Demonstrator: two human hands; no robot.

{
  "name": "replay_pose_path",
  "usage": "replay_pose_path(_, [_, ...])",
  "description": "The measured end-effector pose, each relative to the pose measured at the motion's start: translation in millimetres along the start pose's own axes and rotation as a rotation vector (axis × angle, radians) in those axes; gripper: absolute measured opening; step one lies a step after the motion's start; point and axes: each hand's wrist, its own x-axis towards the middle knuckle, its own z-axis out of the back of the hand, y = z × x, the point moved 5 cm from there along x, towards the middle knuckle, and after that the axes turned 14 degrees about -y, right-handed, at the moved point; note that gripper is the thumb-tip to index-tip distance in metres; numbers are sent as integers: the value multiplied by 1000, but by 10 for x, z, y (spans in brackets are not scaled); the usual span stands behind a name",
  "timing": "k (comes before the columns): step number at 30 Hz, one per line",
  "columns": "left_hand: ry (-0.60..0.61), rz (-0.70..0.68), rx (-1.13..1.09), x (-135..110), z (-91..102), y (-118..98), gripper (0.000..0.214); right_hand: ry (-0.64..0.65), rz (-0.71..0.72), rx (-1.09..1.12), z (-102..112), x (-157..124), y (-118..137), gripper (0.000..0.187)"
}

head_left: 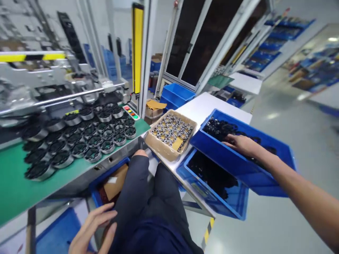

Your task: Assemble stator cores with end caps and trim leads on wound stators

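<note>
My right hand [242, 144] reaches over the near wall of the upper blue bin [235, 165], its fingertips among the black plastic parts [218, 127]. Its visible fingers look a little apart, and no part shows lifted in them. My left hand [94, 229] hovers by my left thigh, fingers spread and holding nothing. Several rows of metal rings with black inserts [94, 141], some stacked, stand on the green bench top [16, 190] to the left. Between bench and bins, a cardboard box [169, 155] holds bare metal rings [172, 128].
Below the upper bin, a second blue bin [238, 201] contains more black parts. The white table [206, 106] runs under the box. A machine with a yellow safety light curtain [137, 49] and a button panel [131, 112] rises behind the bench. Another blue bin [95, 197] sits under it.
</note>
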Motion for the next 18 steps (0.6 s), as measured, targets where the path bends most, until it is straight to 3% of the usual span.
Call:
replay_pose_path(3, [240,-32,-130,552,-501,-190,18,-79,-40,78,-115,-20,-105,30])
replay_pose_path(6, [340,-63,-190,1182,-1100,-559,17,-193,-121,151,-132,-52,-152,28])
replay_pose_path(9, [442,-346,-3,1819,-1886,-1003,25,-290,-159,221,-48,-84,-134,26])
replay_pose_path(12, [493,-450,145,2400,-2734,-1234,29,-333,-153,277,56,-110,-72,22])
replay_pose_path(15, [586,-565,305,2755,-3452,-1321,31,-373,-180,279,126,-119,-54,21])
replay_pose_path(18, [726,-663,434,2889,-3880,-1318,35,-403,-207,248,144,-114,-77,26])
